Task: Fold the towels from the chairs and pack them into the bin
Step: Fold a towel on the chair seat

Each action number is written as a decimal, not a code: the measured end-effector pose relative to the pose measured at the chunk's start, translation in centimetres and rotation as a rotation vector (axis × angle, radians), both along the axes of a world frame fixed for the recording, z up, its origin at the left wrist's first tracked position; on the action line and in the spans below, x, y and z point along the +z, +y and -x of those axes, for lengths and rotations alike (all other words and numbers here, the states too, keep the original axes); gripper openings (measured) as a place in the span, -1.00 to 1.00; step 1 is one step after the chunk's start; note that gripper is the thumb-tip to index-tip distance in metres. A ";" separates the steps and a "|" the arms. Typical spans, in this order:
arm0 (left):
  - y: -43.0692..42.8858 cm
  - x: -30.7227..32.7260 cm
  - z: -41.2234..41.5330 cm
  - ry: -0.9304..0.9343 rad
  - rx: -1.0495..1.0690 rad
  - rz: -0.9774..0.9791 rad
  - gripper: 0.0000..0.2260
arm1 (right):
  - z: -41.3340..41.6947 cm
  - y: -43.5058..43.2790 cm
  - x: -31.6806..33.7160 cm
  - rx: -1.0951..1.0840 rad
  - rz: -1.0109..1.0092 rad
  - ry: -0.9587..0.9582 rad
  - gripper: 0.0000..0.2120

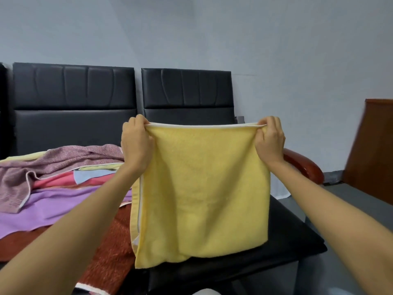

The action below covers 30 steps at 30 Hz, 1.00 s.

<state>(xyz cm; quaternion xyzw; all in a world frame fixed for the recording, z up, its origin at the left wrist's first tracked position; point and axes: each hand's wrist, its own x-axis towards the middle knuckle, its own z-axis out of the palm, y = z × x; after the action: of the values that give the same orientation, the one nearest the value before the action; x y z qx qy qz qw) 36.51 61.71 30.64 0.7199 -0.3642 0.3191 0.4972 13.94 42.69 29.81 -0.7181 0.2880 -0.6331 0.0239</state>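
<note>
**Left hand (137, 143) + right hand (269, 139) pinch towel (202, 188) corners: mid-fold**

Both hands are gripping. Each has fingers and thumb curled over one top corner, and the top edge is pulled taut between them. The yellow towel hangs flat in front of the right chair (187, 88). Its lower edge is at the black seat (287, 241); touching or just above, can't tell. White-trimmed layers show along the top edge and down the left side, so it looks doubled once already.

Step, as read from this: folding, not packing. Probably about halfway through this towel.

Next move calls for:
- either bring the two corners together in the air, or lay it on the seat and fold across
- keep the edges lined up and hold tension until the layers meet
- watch the back layer on the left side, which sits slightly out of line and could slip further

Containers: the bin is not in view, so nothing can be said about what it holds or how full it is. It will have to be located before the pack step.

Stock left: a pile (53, 209) on the left chair (74, 88). It has mauve, pink, light blue, purple and rust pieces, overlapping and unfolded. A pale yellow one shows at the back. Judged from that, most of the task remains.
</note>
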 end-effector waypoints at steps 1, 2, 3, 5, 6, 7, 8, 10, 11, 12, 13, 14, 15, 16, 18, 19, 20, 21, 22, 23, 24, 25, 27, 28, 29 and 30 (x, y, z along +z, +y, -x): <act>-1.0 -0.6 -0.8 -0.022 0.022 -0.050 -0.74 | -0.5 -0.7 -0.7 0.010 -0.023 0.020 -0.84; -2.1 -1.2 -1.6 -0.038 0.047 -0.102 -0.75 | -1.0 -1.6 -1.5 0.022 -0.052 0.051 -0.84; -3.0 -1.7 -2.4 -0.049 0.073 -0.142 -0.76 | -1.5 -2.5 -2.2 0.020 -0.075 0.087 -0.84; -5.8 -2.8 -4.0 -0.031 0.103 -0.204 -0.75 | -3.0 -5.2 -4.0 -0.003 -0.136 0.148 -0.82; -6.7 -3.2 -4.5 0.003 0.100 -0.215 -0.73 | -3.6 -6.0 -4.6 -0.011 -0.165 0.169 -0.81; -7.8 -3.6 -5.1 0.043 0.086 -0.220 -0.72 | -4.3 -6.8 -5.1 -0.013 -0.203 0.189 -0.78; -9.4 -4.4 -6.2 0.097 0.062 -0.226 -0.69 | -5.3 -8.1 -5.8 0.000 -0.260 0.218 -0.74; -11.4 -6.0 -7.8 0.206 -0.016 -0.263 -0.62 | -6.4 -9.7 -7.0 0.059 -0.417 0.372 -0.61; -12.5 -7.3 -8.5 0.237 -0.055 -0.321 -0.57 | -7.0 -10.5 -8.0 0.093 -0.509 0.470 -0.50; -13.2 -8.5 -8.9 0.253 -0.083 -0.393 -0.53 | -7.4 -11.1 -9.1 0.127 -0.578 0.546 -0.39; -13.6 -9.8 -8.9 0.267 -0.103 -0.467 -0.48 | -7.5 -11.2 -10.1 0.152 -0.617 0.601 -0.31; -13.8 -11.2 -8.8 0.281 -0.113 -0.522 -0.45 | -7.4 -11.3 -11.3 0.152 -0.632 0.635 -0.28; -13.8 -12.3 -8.4 0.276 -0.121 -0.565 -0.43 | -7.2 -11.1 -12.4 0.138 -0.657 0.666 -0.27; -13.6 -13.4 -7.9 0.250 -0.131 -0.606 -0.43 | -6.9 -11.0 -13.5 0.123 -0.707 0.696 -0.28; -12.8 -15.3 -6.8 0.179 -0.183 -0.702 -0.46 | -5.9 -10.3 -15.6 0.104 -0.875 0.721 -0.34; -12.2 -15.9 -6.1 0.146 -0.238 -0.761 -0.49 | -5.1 -10.0 -16.5 0.082 -0.970 0.697 -0.40; -11.4 -16.4 -5.4 0.119 -0.310 -0.830 -0.55 | -4.3 -9.5 -17.2 0.044 -1.068 0.651 -0.46; -10.6 -16.7 -4.6 0.099 -0.394 -0.901 -0.62 | -3.4 -8.8 -17.7 -0.006 -1.154 0.606 -0.53; -9.9 -16.9 -3.7 0.099 -0.480 -0.973 -0.69 | -2.6 -8.3 -18.0 -0.044 -1.225 0.570 -0.58; -9.1 -16.8 -2.6 0.117 -0.560 -1.064 -0.71 | -1.8 -7.9 -18.4 -0.043 -1.285 0.539 -0.59; -8.2 -16.7 -1.5 0.142 -0.625 -1.164 -0.69 | -1.1 -7.5 -18.5 -0.001 -1.340 0.499 -0.59; -7.2 -16.7 -0.3 0.165 -0.669 -1.268 -0.64 | -0.4 -6.9 -18.6 0.066 -1.390 0.458 -0.58; -5.6 -17.2 1.4 0.133 -0.680 -1.455 -0.48 | 0.7 -5.3 -18.1 0.245 -1.476 0.360 -0.55; -5.1 -17.5 1.9 0.079 -0.664 -1.513 -0.41 | 0.9 -4.8 -17.9 0.346 -1.508 0.292 -0.56; -4.4 -17.7 2.4 0.030 -0.646 -1.539 -0.37 | 1.4 -4.0 -17.7 0.443 -1.528 0.223 -0.60; -4.0 -18.0 2.6 -0.003 -0.626 -1.547 -0.35 | 1.7 -3.4 -17.6 0.538 -1.542 0.167 -0.66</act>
<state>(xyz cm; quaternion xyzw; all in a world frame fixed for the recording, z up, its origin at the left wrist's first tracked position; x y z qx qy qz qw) 33.89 57.71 12.66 0.7234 -0.6645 -0.1730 -0.0723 12.21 39.33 12.19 -0.5893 0.4610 -0.1744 0.6402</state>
